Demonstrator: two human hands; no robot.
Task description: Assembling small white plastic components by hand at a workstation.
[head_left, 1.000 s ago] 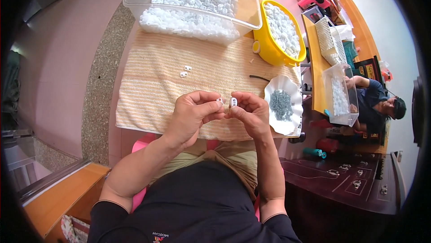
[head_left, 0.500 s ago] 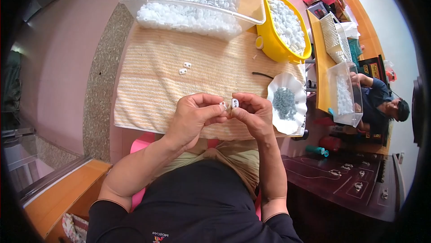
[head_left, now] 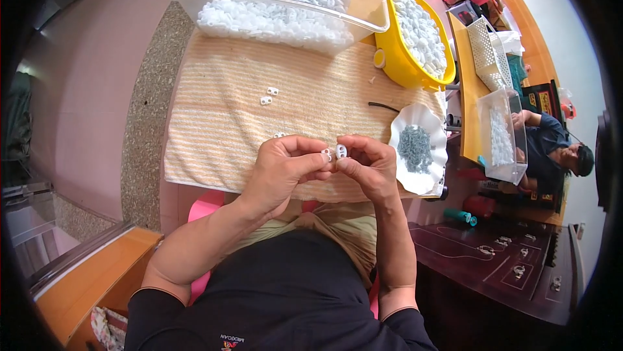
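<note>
My left hand pinches a small white plastic piece with holes between thumb and fingers. Close beside it, my right hand grips a white oval plastic piece with holes. The two pieces are almost side by side above the near part of a striped towel; whether they touch I cannot tell. Two loose white two-holed pieces lie farther off on the towel. Another white piece peeks out just beyond my left hand, partly hidden.
A clear bin of white pieces stands at the back, beside a yellow tub of similar ones. At right sit a fluted white dish with small grey-clear parts and a black strip. Another person works farther right.
The two held pieces are slightly nearer each other. The view has shifted a little, and a white piece now shows beyond my left hand.
</note>
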